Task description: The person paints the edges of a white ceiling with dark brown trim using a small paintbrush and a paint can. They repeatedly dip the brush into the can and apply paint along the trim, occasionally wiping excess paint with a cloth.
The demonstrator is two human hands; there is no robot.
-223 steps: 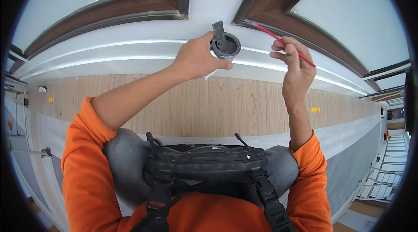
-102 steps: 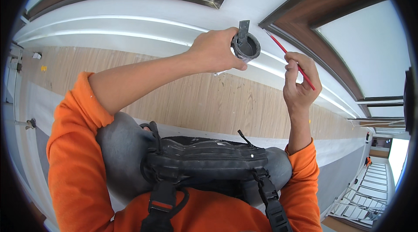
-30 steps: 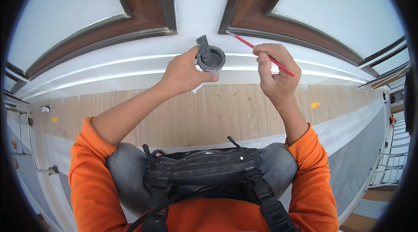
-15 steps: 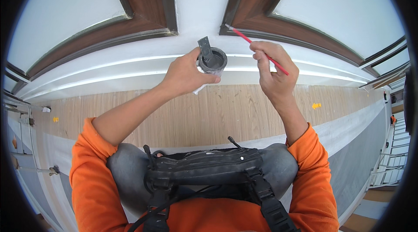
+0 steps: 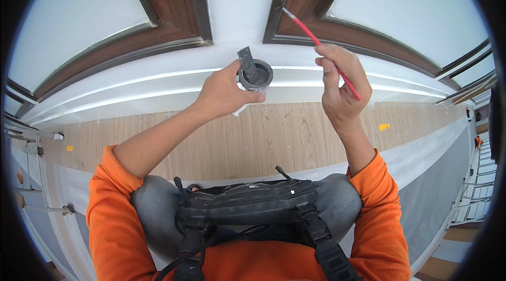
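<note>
My left hand (image 5: pixel 226 89) is wrapped round a small cup of dark grey paint (image 5: pixel 262 81). A flat dark stick (image 5: pixel 245 60) stands tilted in the cup, its top leaning on the rim by my fingers. Something white, like a cloth or paper (image 5: pixel 241 108), hangs below that hand. In my right hand (image 5: pixel 345 83) is a thin red-handled paintbrush (image 5: pixel 304 29), pinched between thumb and fingers. Its tip lies at the dark border (image 5: pixel 272 20) of the right brown wooden frame (image 5: pixel 305 1), near the lower left corner. Whether the bristles touch the border I cannot tell.
A second brown frame (image 5: pixel 168 9) with a dark border is on the left, beyond a white wall strip (image 5: pixel 240 7). White ledges (image 5: pixel 174 81) run below both. Under me is a wood-look floor (image 5: pixel 253 138) with yellow arrow marks (image 5: pixel 385 127). A black bag (image 5: pixel 247 202) rests across my lap.
My right hand has moved slightly right, and the brush tip has gone up along the dark border from the corner. My left hand holds the cup in nearly the same place.
</note>
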